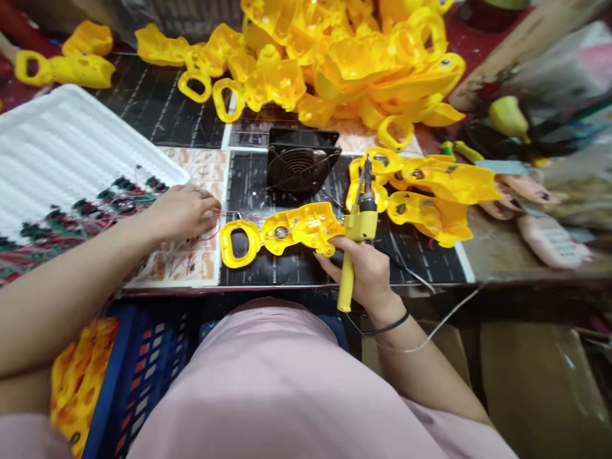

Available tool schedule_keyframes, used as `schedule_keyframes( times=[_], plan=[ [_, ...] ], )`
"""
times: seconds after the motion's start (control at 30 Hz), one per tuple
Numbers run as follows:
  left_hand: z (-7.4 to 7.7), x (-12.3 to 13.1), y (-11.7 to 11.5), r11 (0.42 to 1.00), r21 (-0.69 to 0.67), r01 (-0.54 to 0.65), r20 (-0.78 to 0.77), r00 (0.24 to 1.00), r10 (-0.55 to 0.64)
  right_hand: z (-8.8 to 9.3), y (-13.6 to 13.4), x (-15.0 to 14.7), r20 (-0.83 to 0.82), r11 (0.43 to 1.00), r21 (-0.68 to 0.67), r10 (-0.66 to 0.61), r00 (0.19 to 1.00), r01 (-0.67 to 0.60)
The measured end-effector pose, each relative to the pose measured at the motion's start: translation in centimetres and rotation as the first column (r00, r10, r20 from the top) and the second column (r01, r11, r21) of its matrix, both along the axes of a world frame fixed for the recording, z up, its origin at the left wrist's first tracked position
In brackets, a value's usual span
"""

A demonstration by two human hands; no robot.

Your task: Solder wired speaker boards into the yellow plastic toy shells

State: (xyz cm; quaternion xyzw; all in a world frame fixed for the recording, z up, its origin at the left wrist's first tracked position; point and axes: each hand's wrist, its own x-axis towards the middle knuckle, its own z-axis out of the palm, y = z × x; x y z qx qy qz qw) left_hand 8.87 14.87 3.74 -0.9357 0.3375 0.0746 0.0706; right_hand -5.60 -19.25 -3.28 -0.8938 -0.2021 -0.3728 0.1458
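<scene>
My right hand (367,271) is wrapped round a yellow soldering gun (361,226) whose dark tip points up and away. Its thumb and fingers also touch the right end of a yellow plastic shell (306,226), which lies hollow side up with a ring handle at its left and a round metal part inside. Left of the shell, my left hand (186,211) has its fingers bent together by thin red wires (210,233); what they pinch is too small to make out. Beside it, a white ribbed tray (81,140) holds bundles of red, green and black wires.
A square black fan (300,167) stands behind the shell. More yellow shells (444,178) lie to the right, and a large heap (344,57) fills the back. A blue basket (108,382) with yellow parts sits below left. A cable (449,315) hangs by my right forearm.
</scene>
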Motion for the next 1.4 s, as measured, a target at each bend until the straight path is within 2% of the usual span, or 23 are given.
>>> schedule_keyframes(
  times=[0.07, 0.13, 0.2, 0.27, 0.33, 0.47, 0.7, 0.83, 0.97, 1.07, 1.17, 1.27, 1.4],
  plan=[
    [-0.2, -0.3, 0.4, 0.995, 0.098, -0.024, 0.044, 0.999, 0.02, 0.8, -0.8, -0.3, 0.003, 1.0, 0.0, 0.002, 1.0, -0.002],
    [0.0, -0.2, 0.4, 0.991, 0.121, -0.064, 0.093, 0.994, 0.053, 1.5, -1.4, -0.7, -0.007, 1.0, -0.001, 0.021, 1.0, -0.021],
    [0.2, 0.1, 0.0, 0.997, 0.071, 0.009, 0.075, 0.997, -0.014, 1.8, -1.7, -1.0, -0.014, 0.999, -0.024, 0.038, 0.999, -0.038],
    [0.2, 0.2, -0.9, 0.99, 0.007, 0.138, -0.009, 0.99, -0.137, 1.8, -1.7, -1.0, -0.011, 0.998, -0.039, 0.043, 0.999, -0.043],
    [0.0, 0.3, -2.1, 0.983, -0.03, 0.18, -0.109, 0.977, -0.182, 1.5, -1.5, -0.9, -0.015, 0.998, -0.029, 0.047, 0.999, -0.047],
    [-0.8, 0.9, -3.6, 0.997, 0.012, 0.083, -0.163, 0.983, -0.08, 0.8, -1.2, -0.3, -0.027, 0.996, 0.014, 0.09, 0.996, -0.089],
    [-0.4, 1.2, -3.2, 1.0, -0.006, 0.017, -0.089, 0.996, -0.018, 0.9, -0.8, -0.1, -0.044, 0.995, 0.031, 0.098, 0.994, -0.097],
    [-0.3, 0.6, -3.4, 1.0, 0.018, 0.006, -0.104, 0.995, -0.004, 2.0, 1.2, 0.8, -0.011, 0.989, 0.083, 0.126, 0.992, -0.125],
    [-1.0, 0.5, -3.8, 0.998, 0.056, 0.026, -0.107, 0.994, -0.02, 3.1, 5.1, 2.7, -0.038, 0.972, 0.135, 0.201, 0.979, -0.195],
    [-1.3, 0.6, -3.4, 0.999, -0.043, -0.002, -0.044, 0.999, 0.0, 3.3, 7.9, 4.5, -0.117, 0.969, 0.081, 0.243, 0.963, -0.235],
    [-1.0, 0.6, -2.5, 0.978, -0.205, 0.03, -0.015, 0.999, -0.034, 3.3, 9.9, 6.1, -0.266, 0.976, 0.045, 0.216, 0.939, -0.212],
    [-0.5, 0.2, -1.9, 0.947, -0.312, 0.071, 0.005, 0.997, -0.073, 3.2, 10.9, 7.2, -0.358, 0.981, 0.061, 0.193, 0.914, -0.183],
    [-0.2, -0.6, -1.7, 0.928, -0.369, 0.047, -0.011, 0.998, -0.055, 2.8, 11.1, 7.7, -0.383, 0.973, 0.12, 0.228, 0.895, -0.197]
  ],
)
